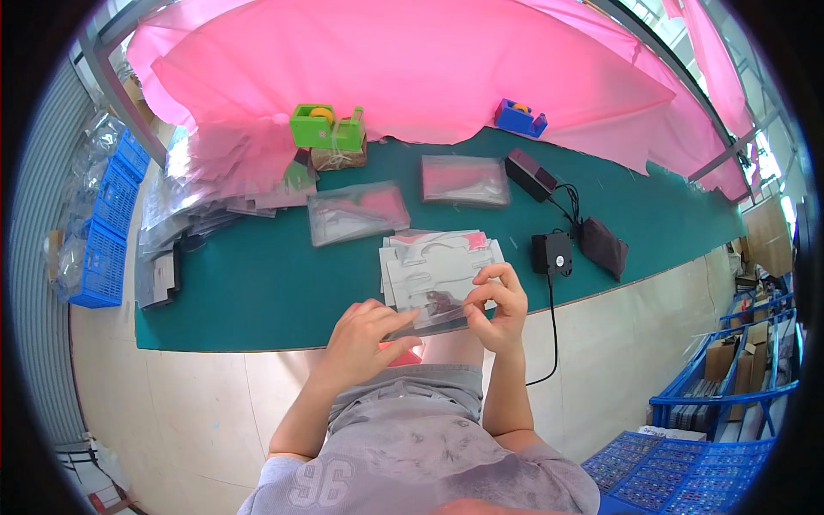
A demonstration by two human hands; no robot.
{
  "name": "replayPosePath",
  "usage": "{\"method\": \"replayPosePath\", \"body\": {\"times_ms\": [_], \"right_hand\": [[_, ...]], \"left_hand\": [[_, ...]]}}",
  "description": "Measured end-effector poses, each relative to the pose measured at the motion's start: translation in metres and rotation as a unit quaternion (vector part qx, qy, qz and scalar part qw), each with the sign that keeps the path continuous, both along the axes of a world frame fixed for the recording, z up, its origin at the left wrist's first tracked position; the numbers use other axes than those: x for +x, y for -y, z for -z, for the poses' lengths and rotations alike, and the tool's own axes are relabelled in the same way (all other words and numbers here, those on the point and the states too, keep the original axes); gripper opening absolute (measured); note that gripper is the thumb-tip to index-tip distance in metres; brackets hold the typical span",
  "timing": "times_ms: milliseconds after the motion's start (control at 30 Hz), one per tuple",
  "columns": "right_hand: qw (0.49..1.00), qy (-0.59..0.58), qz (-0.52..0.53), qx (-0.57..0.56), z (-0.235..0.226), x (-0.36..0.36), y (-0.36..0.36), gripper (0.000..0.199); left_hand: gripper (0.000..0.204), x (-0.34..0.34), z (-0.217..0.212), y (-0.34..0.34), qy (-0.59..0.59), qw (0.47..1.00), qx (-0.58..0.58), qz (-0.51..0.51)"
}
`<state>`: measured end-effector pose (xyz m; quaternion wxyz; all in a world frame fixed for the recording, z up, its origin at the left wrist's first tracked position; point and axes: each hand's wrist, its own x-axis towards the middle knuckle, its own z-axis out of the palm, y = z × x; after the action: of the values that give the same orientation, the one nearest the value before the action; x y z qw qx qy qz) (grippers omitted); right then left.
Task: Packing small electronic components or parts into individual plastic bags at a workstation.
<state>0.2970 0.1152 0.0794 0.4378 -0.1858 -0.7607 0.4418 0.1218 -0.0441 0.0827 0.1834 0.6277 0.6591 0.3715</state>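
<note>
Left hand [362, 336], right hand [500, 311], clear plastic sleeve [441, 311] between, green table [249, 296]

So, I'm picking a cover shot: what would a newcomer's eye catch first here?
Probably the bright pink sheet draped along the far side of the green table. Against it stand out a lime-green tape dispenser, left of centre, and a blue one farther right. Near the front edge, the left hand's fingers and right hand's fingers meet the eye beside white sheets.

A fisheye camera on the person's head looks down past the shirt [403, 463] and forward across a nearby green workbench [249, 296].
</note>
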Motion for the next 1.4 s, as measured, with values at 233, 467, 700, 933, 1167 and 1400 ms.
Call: {"method": "replayPosePath", "body": {"times_ms": [233,467,700,933,1167,1400], "right_hand": [[0.999,-0.014,0.012,0.028,0.001,0.004,-0.007,0.012],[1.000,-0.020,0.024,0.001,0.001,0.008,-0.011,0.012],[0.999,-0.024,0.035,0.013,0.004,0.021,-0.019,0.012],[0.999,-0.025,0.042,0.004,0.005,0.023,-0.017,0.011],[0.998,-0.040,0.040,-0.010,0.008,0.022,-0.018,0.010],[0.982,-0.093,0.016,-0.164,0.011,0.027,-0.016,0.008]], "left_hand": [[0.027,0.000,0.003,-0.001,-0.009,1.000,0.006,0.015],[0.023,-0.003,0.004,0.001,-0.046,0.999,0.023,-0.007],[0.019,-0.001,-0.005,-0.003,-0.015,0.999,0.012,-0.033],[0.020,-0.005,-0.002,0.001,-0.043,0.999,0.022,-0.019],[0.025,-0.015,0.004,0.005,-0.060,0.998,0.034,0.005],[0.053,-0.017,-0.007,0.007,0.237,0.964,0.033,-0.115]]}}
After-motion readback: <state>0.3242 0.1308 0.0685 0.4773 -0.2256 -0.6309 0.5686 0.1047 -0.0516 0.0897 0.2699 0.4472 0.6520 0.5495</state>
